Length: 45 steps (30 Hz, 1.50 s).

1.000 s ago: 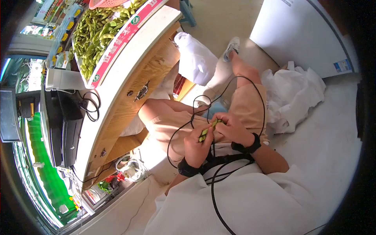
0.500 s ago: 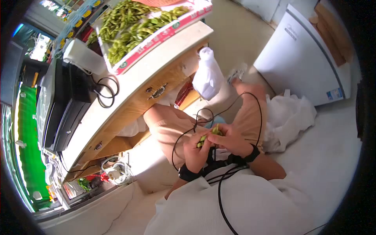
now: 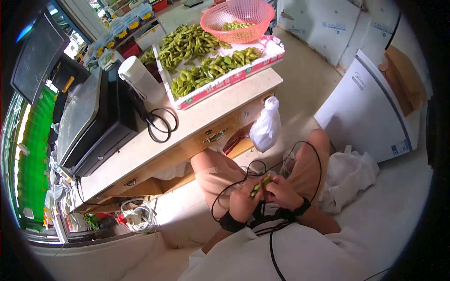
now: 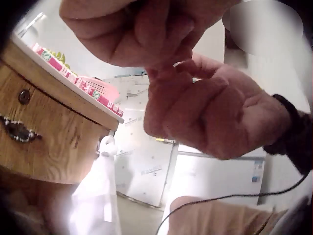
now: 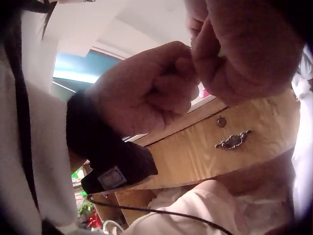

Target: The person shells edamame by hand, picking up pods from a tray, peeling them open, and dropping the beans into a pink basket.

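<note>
Left hand (image 3: 243, 204) curled round green pods (image 3: 255, 189), right hand (image 3: 284, 193) pinching at them, above the lap.
A black cable (image 3: 321, 171) loops round both — beyond, counter (image 3: 201, 114) edge and hanging bag (image 3: 266, 127); floor (image 3: 304, 86) shows before the fridge (image 3: 361, 105).

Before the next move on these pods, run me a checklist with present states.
1. Left hand grips green pods: ok.
2. Right hand is at the pods, fingers curled: ok.
3. Held pods split open: cannot tell, fingers cover them.
4. Colander upright, beans inside: ok.
5. More pods in the tray: ok.
6. Lap free of the black cord: not ok, it loops there.
</note>
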Tool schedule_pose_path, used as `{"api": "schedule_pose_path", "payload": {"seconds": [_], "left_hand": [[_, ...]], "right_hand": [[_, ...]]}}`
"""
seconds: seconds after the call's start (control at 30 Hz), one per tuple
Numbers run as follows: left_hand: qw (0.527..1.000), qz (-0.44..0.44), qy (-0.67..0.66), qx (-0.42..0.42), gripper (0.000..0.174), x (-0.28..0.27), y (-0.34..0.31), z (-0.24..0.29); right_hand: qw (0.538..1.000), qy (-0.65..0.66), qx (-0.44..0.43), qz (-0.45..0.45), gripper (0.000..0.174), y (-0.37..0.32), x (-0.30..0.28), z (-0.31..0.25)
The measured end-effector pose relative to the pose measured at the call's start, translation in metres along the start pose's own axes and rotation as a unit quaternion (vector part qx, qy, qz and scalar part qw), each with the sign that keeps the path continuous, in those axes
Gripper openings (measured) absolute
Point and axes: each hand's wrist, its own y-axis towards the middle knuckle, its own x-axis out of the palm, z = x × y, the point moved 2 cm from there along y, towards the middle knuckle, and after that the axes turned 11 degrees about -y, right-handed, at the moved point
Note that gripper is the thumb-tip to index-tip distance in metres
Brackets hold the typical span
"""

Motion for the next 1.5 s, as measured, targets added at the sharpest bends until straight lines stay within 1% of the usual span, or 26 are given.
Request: {"api": "schedule_pose_path", "payload": {"seconds": [0.03,0.07,0.13,0.17,0.3,0.37,0.43,0.47,0.53,0.6,0.67,0.77,0.83,0.9,0.93,1.0,1.03,1.07,1.13,1.2,1.27,1.33,1.37,1.4,1.47,1.5], "left_hand": [[0.999,0.001,0.023,0.035,0.027,0.001,0.004,0.0],[0.999,0.0,0.025,0.036,0.027,0.002,0.007,-0.001],[0.99,-0.037,0.112,0.079,0.031,0.004,0.017,0.002],[0.984,-0.063,0.153,0.059,0.034,0.004,0.021,0.006],[0.986,-0.069,0.127,0.08,0.035,0.009,0.05,0.011],[0.99,-0.019,0.08,0.112,0.036,0.001,0.076,0.015],[0.99,0.017,0.106,0.096,0.033,-0.014,0.105,0.028],[0.987,0.037,0.128,0.089,0.032,-0.023,0.125,0.039],[0.986,0.1,0.118,0.055,0.027,-0.037,0.161,0.041],[0.982,0.169,0.08,0.041,0.022,-0.051,0.199,0.042],[0.975,0.195,0.095,0.056,0.019,-0.059,0.233,0.053],[0.968,0.198,0.136,0.07,0.018,-0.06,0.275,0.055],[0.966,0.195,0.154,0.078,0.018,-0.058,0.297,0.056],[0.971,0.161,0.177,0.024,0.02,-0.052,0.315,0.055],[0.971,0.157,0.176,0.022,0.02,-0.05,0.32,0.049],[0.97,0.168,0.163,0.068,0.021,-0.046,0.328,0.043],[0.982,0.149,0.112,0.023,0.023,-0.047,0.323,0.045],[0.983,0.146,0.113,0.024,0.023,-0.045,0.315,0.052],[0.995,0.091,0.013,0.037,0.024,-0.04,0.292,0.063],[0.999,-0.006,0.001,-0.042,0.026,-0.035,0.256,0.068],[0.987,-0.123,-0.067,-0.075,0.031,-0.019,0.218,0.058],[0.954,-0.183,-0.148,-0.186,0.032,0.002,0.182,0.041],[0.939,-0.214,-0.164,-0.212,0.046,0.01,0.168,0.035],[0.931,-0.241,-0.148,-0.229,0.047,0.017,0.158,0.026],[0.921,-0.222,-0.199,-0.252,0.048,0.028,0.135,0.013],[0.915,-0.229,-0.202,-0.262,0.048,0.033,0.126,0.006]], "right_hand": [[0.999,0.033,0.013,0.007,0.015,0.001,-0.002,-0.001],[0.997,0.066,0.026,0.014,0.016,0.001,-0.004,-0.001],[0.999,0.035,0.002,0.005,0.019,0.001,-0.012,-0.005],[0.998,0.065,0.004,0.005,0.02,0.001,-0.014,-0.006],[0.995,0.096,0.006,0.009,0.018,0.003,-0.019,-0.038],[0.997,0.08,-0.001,-0.014,0.015,0.005,-0.028,-0.046],[0.999,0.016,-0.026,-0.042,0.007,0.008,-0.033,-0.054],[0.998,0.019,-0.028,-0.043,0.007,0.011,-0.035,-0.057],[0.993,0.114,-0.006,-0.011,0.013,0.013,-0.038,-0.059],[0.994,0.102,0.007,-0.023,0.017,0.016,-0.05,-0.063],[0.995,0.088,0.021,-0.036,0.021,0.018,-0.06,-0.069],[0.993,0.095,0.001,-0.068,0.02,0.021,-0.068,-0.079],[0.997,0.045,0.023,-0.054,0.019,0.021,-0.072,-0.086],[0.997,0.063,0.036,-0.04,0.018,0.025,-0.074,-0.089],[0.996,0.074,0.047,-0.027,0.018,0.025,-0.076,-0.089],[0.995,0.077,0.046,-0.032,0.018,0.026,-0.08,-0.089],[0.995,0.079,0.044,-0.04,0.018,0.026,-0.081,-0.088],[0.995,0.082,0.043,-0.038,0.018,0.026,-0.082,-0.089],[1.0,-0.017,0.007,-0.023,0.015,0.026,-0.084,-0.092],[1.0,0.003,-0.006,-0.029,0.015,0.027,-0.083,-0.088],[0.999,0.022,-0.015,-0.03,0.014,0.026,-0.082,-0.089],[0.999,0.01,-0.036,0.01,0.013,0.024,-0.076,-0.097],[0.998,-0.029,-0.042,0.044,0.01,0.025,-0.075,-0.095],[0.987,-0.073,-0.13,0.062,0.011,0.028,-0.072,-0.101],[0.952,-0.196,-0.228,0.06,0.013,0.033,-0.072,-0.107],[0.955,-0.191,-0.216,0.066,0.013,0.034,-0.072,-0.107]]}}
